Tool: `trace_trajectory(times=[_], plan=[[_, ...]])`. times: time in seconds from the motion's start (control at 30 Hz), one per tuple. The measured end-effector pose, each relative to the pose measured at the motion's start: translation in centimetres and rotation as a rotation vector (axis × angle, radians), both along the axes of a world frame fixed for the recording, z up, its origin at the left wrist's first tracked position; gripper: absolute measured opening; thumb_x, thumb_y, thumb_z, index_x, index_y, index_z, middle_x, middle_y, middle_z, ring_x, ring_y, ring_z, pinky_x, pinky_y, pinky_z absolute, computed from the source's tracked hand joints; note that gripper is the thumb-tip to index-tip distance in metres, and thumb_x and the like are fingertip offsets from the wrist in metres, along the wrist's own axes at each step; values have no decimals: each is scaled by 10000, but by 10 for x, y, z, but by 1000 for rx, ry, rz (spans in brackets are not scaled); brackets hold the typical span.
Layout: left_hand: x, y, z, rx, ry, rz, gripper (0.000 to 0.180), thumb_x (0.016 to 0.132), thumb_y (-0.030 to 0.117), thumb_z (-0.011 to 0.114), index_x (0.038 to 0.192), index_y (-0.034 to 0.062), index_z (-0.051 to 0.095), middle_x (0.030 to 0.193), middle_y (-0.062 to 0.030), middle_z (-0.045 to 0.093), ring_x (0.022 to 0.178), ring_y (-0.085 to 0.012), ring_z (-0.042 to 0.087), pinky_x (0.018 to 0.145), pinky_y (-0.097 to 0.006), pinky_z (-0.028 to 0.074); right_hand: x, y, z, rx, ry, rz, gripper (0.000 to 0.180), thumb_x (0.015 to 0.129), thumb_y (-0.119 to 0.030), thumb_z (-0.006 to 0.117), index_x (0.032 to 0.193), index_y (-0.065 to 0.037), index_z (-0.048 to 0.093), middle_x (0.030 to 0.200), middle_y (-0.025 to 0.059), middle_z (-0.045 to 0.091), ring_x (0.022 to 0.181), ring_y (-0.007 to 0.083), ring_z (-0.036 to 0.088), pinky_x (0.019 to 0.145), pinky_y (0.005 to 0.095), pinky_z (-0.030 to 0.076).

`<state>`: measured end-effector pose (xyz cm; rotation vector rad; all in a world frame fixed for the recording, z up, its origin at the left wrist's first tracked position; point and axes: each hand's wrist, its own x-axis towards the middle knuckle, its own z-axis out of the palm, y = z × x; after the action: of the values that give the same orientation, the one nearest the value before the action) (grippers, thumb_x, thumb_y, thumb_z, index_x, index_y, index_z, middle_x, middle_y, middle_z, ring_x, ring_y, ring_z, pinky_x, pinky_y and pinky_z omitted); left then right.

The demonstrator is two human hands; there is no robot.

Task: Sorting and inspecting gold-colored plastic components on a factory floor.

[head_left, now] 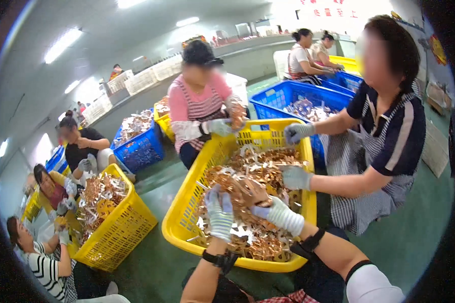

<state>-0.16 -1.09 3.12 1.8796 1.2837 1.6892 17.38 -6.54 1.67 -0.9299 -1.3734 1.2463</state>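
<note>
Between my hands is a clump of thin copper-coloured stamped metal pieces (pixel 245 194), held above the heap in a yellow basket (pixel 179 217). My left hand (pixel 219 216), in a striped grey-white glove, grips the clump's left side with its fingers pointing up. From the right, my right hand (pixel 282 216), gloved alike, has its fingers closed on the clump's lower right edge. Loose copper and silvery metal pieces (pixel 260 242) fill the basket below. Dark straps circle both my wrists.
Across the basket, a person in pink (pixel 197 101) holds copper pieces. At the right, another person's gloved hand (pixel 296 178) reaches into the same basket. A second yellow basket (pixel 119 237) stands left, with people around it. Blue baskets (pixel 141 149) of metal parts stand behind.
</note>
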Motion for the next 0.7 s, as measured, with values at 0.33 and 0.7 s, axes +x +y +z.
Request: trace_trajectory(times=[0.33, 0.7], plan=[[2, -24, 33, -664, -426, -274, 311, 908, 360, 530, 875, 51, 546, 634, 30, 477, 541, -87, 401, 494, -268, 368, -10, -11, 26, 676, -827, -289, 615, 694, 16, 573, 1285, -106, 450, 847, 168, 583, 733, 353, 559, 649, 403, 463], [1, -18, 14, -14, -90, -147, 80, 894, 108, 532, 858, 37, 520, 682, -42, 527, 551, -122, 488, 492, -288, 415, -15, -19, 32, 610, -653, -186, 698, 675, -42, 677, 1318, -94, 412, 1004, 173, 604, 906, 348, 583, 785, 394, 483]])
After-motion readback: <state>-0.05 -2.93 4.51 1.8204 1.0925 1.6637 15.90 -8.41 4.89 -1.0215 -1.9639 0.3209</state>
